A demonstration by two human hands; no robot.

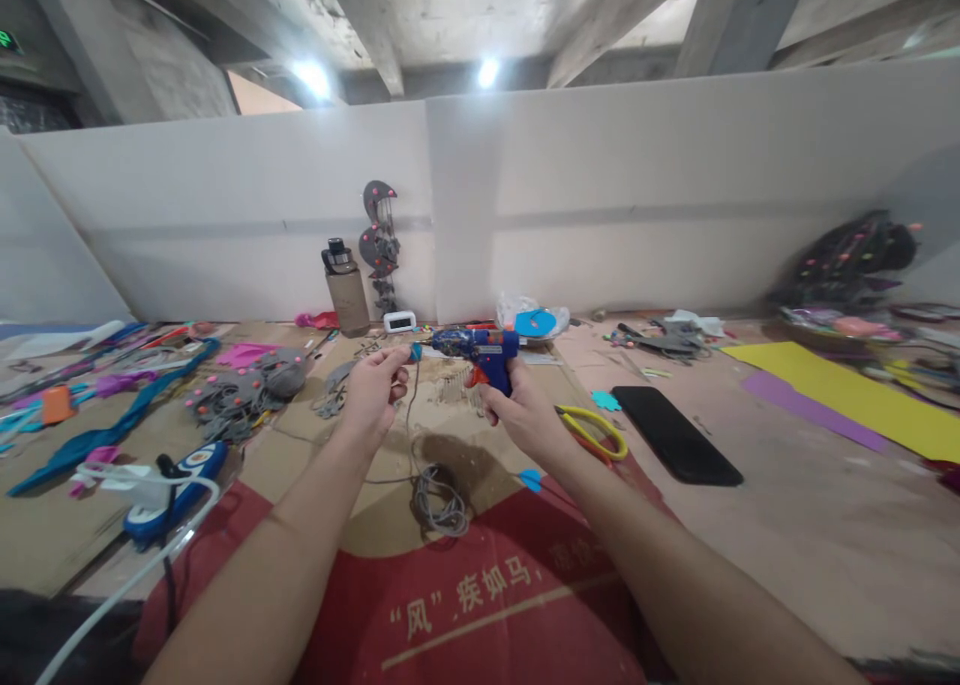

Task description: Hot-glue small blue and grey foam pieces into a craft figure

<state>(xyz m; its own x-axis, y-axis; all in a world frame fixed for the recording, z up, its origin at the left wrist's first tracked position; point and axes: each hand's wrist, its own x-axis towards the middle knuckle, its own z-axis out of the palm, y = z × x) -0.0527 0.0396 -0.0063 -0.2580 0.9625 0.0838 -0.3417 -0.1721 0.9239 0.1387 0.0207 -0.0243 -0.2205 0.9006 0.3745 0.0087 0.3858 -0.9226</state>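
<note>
My right hand (517,405) is wrapped round the handle of a blue glue gun (480,347) with an orange trigger. Its nozzle points left, toward my left hand (377,390). Between the left thumb and forefinger is a small blue piece (416,352), close to the nozzle; I cannot tell whether they touch. A thin grey cord hangs down near the left fingertips. Below both hands a coil of grey cord (439,500) lies on the cardboard (375,535). Yellow-handled scissors (596,433) rest beside my right wrist.
A black phone (675,435) lies at the right, near yellow paper (840,385). At the left are a blue power strip (176,495) with a white cable and a grey felt piece with pink dots (251,390). A bottle (346,290) stands at the back before a white partition (637,185).
</note>
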